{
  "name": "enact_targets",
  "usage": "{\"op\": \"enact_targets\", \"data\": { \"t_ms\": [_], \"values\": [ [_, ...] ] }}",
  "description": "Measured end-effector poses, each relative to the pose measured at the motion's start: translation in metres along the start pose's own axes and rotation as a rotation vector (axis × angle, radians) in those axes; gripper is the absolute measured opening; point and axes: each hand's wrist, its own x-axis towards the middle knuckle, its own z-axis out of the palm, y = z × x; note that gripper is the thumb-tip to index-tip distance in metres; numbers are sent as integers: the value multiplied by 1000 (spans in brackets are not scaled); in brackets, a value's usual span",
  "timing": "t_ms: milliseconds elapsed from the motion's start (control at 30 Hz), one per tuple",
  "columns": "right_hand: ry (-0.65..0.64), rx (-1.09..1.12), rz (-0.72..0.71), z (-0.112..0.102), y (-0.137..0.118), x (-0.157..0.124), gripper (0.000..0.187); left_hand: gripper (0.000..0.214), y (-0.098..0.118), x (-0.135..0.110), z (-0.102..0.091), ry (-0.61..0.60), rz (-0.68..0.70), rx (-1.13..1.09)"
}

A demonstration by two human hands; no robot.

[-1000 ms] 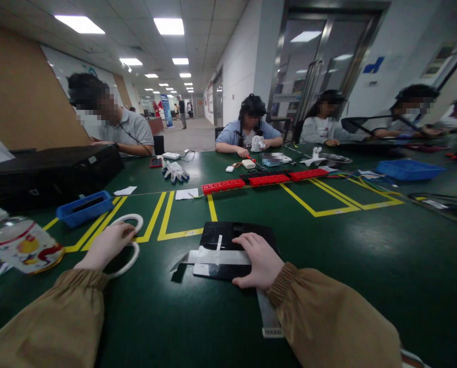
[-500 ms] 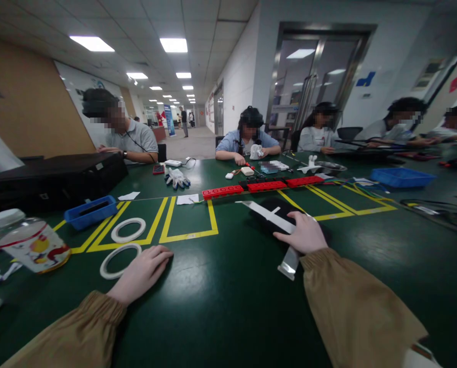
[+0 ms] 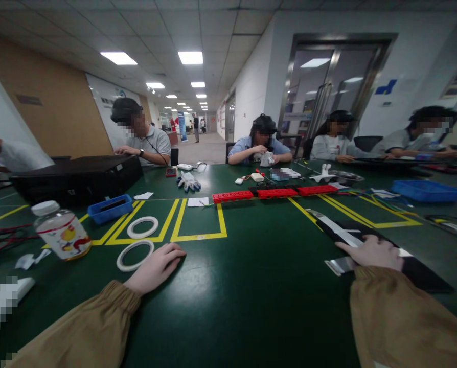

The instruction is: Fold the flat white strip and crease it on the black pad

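Observation:
My left hand (image 3: 156, 268) lies flat on the green table (image 3: 228, 306), fingers stretched out, holding nothing. Two rolls of white tape are near it: one tape roll (image 3: 124, 266) right beside the wrist, another tape roll (image 3: 131, 232) just beyond. Over on the right, my right hand (image 3: 378, 254) rests on a flat black piece (image 3: 424, 272) with its fingers curled over it and the thumb pointing left. A long silvery strip (image 3: 338, 229) runs across the black piece, and a short shiny end (image 3: 339, 266) sticks out near the thumb. The fingertips are partly hidden.
A clear bottle (image 3: 62, 235) with a white cap stands at left, near a blue tray (image 3: 111, 210) and a black case (image 3: 78, 176). Red power strips (image 3: 276, 193) cross the table ahead. Another blue tray (image 3: 430, 191) sits at right. Several people work around the table.
My right hand has moved to the right with the black piece, which now lies flatter on the table. My left hand stays in place. The view has turned slightly left.

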Motion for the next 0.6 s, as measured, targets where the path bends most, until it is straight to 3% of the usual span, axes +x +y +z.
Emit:
{"op": "enact_targets", "data": {
  "t_ms": [167, 233, 367, 500, 600],
  "values": [
    [24, 30, -57, -9, -8, -3, 80, 27, 2, 0, 0, 23, -16, 0],
    [73, 77, -165, -13, -22, -6, 75, 28, 1, 0, 0, 30, -17, 3],
    [45, 205, -548, -16, -80, -40, 51, 29, 3, 0, 1, 25, -13, 28],
    [-111, 447, -1106, -25, -148, -129, 36, 29, 7, 0, 4, 44, -27, 54],
    [-355, 538, -1534, -39, -174, -194, 33, 29, 7, 1, 8, 62, -39, 41]
  ]
}}
